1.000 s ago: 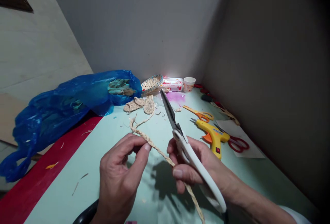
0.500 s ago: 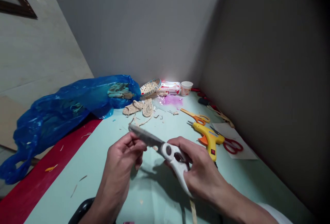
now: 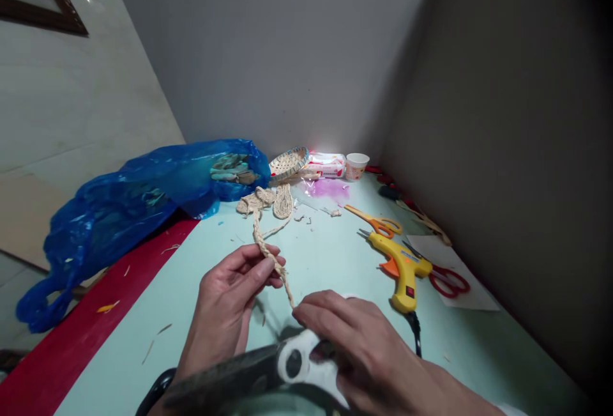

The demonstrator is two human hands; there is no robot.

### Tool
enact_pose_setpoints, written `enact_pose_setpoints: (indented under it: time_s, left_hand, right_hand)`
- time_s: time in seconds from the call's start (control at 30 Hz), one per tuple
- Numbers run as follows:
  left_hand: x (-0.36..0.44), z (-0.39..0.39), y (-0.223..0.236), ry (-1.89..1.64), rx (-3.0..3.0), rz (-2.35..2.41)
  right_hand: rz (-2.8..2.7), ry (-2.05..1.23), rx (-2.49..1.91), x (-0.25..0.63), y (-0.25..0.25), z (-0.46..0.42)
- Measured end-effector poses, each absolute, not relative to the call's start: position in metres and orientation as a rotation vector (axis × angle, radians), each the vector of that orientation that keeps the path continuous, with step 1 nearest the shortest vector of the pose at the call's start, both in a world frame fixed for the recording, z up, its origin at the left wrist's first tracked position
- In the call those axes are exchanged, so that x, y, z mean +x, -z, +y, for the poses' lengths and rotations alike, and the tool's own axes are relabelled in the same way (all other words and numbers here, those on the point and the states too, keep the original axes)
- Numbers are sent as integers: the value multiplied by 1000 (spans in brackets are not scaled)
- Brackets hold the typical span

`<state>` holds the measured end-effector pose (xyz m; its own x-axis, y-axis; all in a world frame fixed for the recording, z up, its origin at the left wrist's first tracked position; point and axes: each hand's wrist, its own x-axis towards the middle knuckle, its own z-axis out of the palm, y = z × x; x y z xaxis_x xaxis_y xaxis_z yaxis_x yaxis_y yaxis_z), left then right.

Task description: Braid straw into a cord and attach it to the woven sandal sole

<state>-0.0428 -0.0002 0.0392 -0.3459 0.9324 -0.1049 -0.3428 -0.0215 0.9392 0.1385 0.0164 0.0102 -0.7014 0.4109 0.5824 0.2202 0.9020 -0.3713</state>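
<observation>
A pale braided cord [image 3: 260, 239] is pinched between the thumb and fingers of my left hand [image 3: 234, 285]. From there its thin end slants down to the fingertips of my right hand [image 3: 361, 333], which appear to touch it. My right hand also grips large scissors [image 3: 304, 360] with white handles; their dark blades point left, low in front of me and somewhat blurred. Whether the blades are apart is unclear. Beyond the hands lie a flat coiled braid piece [image 3: 283, 202] and another braided piece [image 3: 251, 202], with a strand running toward the cord I hold.
To the right lie a yellow glue gun [image 3: 407, 269], orange scissors [image 3: 376, 220] and red-handled scissors [image 3: 447, 280] on white paper [image 3: 479, 298]. At the back stand a paper cup [image 3: 357, 167], a soft packet [image 3: 326, 165] and a woven basket [image 3: 290, 161]. A blue plastic bag [image 3: 143, 176] sprawls left.
The scissors have dropped down and toward me, away from the left fingertips. My right fingertips have reached the cord's end, and the braid now shows in my left hand. The view has shifted slightly.
</observation>
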Motion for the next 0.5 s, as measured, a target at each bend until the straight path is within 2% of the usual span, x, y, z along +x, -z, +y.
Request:
enact_pose_setpoints:
  time_s: [0.07,0.13,0.33,0.5]
  left_hand:
    - [-44,-2,-39,-1583,672,1207]
    - [-46,-5,-40,-1593,633,1168]
    - [-50,-6,-43,-1597,580,993]
    - [-52,-8,-46,-1601,532,948]
  right_hand:
    - [-2263,-623,-491,139,-11,18]
    - [-2136,-744,-596,142,-14,22]
    - [-2243,-650,-846,158,-22,45]
    - [-2415,-572,-849,162,-18,52]
